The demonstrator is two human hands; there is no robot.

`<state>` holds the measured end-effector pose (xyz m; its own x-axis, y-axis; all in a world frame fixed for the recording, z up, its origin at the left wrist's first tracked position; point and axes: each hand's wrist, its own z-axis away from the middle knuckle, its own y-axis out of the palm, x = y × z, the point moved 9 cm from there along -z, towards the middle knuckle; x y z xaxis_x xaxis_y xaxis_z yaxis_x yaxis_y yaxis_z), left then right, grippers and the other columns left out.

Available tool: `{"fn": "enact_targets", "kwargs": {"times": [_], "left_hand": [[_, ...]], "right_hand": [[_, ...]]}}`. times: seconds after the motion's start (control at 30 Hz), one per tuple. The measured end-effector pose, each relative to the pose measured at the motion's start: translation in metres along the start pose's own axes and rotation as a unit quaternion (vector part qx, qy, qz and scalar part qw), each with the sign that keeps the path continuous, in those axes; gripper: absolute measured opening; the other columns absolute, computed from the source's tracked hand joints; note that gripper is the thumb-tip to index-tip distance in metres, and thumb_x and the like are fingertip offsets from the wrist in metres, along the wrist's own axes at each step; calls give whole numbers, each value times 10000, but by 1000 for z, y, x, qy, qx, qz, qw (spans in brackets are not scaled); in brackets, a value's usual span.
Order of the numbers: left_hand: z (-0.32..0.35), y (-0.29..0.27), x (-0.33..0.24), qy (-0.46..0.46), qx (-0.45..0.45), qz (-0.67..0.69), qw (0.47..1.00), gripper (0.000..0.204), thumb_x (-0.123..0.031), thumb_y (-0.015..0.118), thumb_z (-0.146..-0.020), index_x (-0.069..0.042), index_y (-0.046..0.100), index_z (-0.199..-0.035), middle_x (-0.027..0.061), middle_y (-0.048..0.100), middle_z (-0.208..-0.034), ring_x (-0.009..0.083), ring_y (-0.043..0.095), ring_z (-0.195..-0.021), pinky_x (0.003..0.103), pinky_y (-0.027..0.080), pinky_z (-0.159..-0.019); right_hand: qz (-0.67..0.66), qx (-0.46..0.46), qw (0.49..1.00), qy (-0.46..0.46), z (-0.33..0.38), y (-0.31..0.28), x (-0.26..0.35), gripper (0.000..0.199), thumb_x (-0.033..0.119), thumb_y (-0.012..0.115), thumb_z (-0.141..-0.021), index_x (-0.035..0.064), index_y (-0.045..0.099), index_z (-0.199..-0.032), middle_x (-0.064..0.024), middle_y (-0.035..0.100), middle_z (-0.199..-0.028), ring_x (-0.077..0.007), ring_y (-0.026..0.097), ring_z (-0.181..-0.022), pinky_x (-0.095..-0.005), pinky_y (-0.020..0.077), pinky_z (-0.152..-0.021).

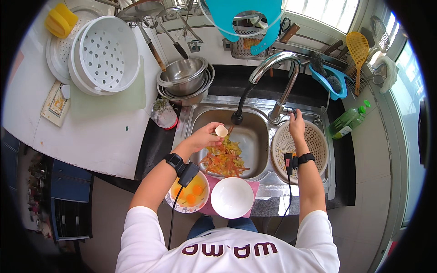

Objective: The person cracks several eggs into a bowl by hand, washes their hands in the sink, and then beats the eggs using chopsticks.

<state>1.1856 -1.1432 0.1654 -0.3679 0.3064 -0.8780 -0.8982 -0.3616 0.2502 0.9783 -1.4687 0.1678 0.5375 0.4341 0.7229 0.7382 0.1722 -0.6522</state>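
Between the fingers of my left hand (203, 137) is a pale eggshell (221, 131), held over the left sink basin (257, 150). Vegetable peelings (226, 160), orange and yellow-green, lie in that basin below it. My right hand (297, 124) reaches up and grips the faucet handle (290, 110) at the side of the chrome faucet (286, 86). The dark spray head (237, 118) hangs over the basin; no running water is visible. In front of me, a patterned bowl (175, 203) holds raw eggs with whole yolks (191, 199), partly covered by my left forearm. Beside it stands a white bowl (232, 198).
A beige colander (278, 157) sits in the right basin under my right forearm. Nested steel bowls (184, 77) and a glass jar (164, 113) stand left of the sink. A green bottle (349, 120) is at the right, with a blue rack (330, 84) behind.
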Motion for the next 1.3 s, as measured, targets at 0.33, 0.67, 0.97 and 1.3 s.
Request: {"fn": "enact_targets", "kwargs": {"times": [0.33, 0.67, 0.97, 1.3], "left_hand": [[-78, 28, 29, -9, 0, 36, 999, 459, 71, 531, -852, -82, 444, -1276, 60, 540, -1170, 177, 568, -1043, 296, 483, -926], [-97, 16, 38, -6, -12, 80, 997, 421, 78, 540, -851, -63, 461, -1240, 71, 543, -1164, 187, 570, -1051, 298, 479, -942], [-85, -6, 57, -42, -30, 72, 996, 392, 32, 581, -848, -28, 469, -1219, 77, 566, -1092, 181, 601, -972, 299, 516, -869], [-77, -45, 82, -77, -174, -218, 957, 572, -200, 764, -671, -5, 549, -1163, 133, 630, -1002, 180, 627, -874, 309, 511, -731]], "right_hand": [[-208, 63, 976, 22, -29, 6, -61, 271, 65, 438, -965, -10, 547, -1201, -142, 641, -1052, -176, 663, -874, -268, 537, -741], [-264, 116, 955, 69, -29, 7, -65, 293, 64, 416, -982, 1, 504, -1254, -110, 583, -1143, -180, 621, -967, -268, 523, -814], [81, -136, 950, -269, 45, -35, 100, 242, 47, 531, -898, 4, 562, -1134, -156, 612, -1106, -300, 612, -962, -382, 470, -849], [-453, 411, 758, 228, 121, 196, 120, 156, 89, 538, -912, 16, 561, -1048, -76, 619, -867, -146, 624, -752, -274, 521, -660]]}}
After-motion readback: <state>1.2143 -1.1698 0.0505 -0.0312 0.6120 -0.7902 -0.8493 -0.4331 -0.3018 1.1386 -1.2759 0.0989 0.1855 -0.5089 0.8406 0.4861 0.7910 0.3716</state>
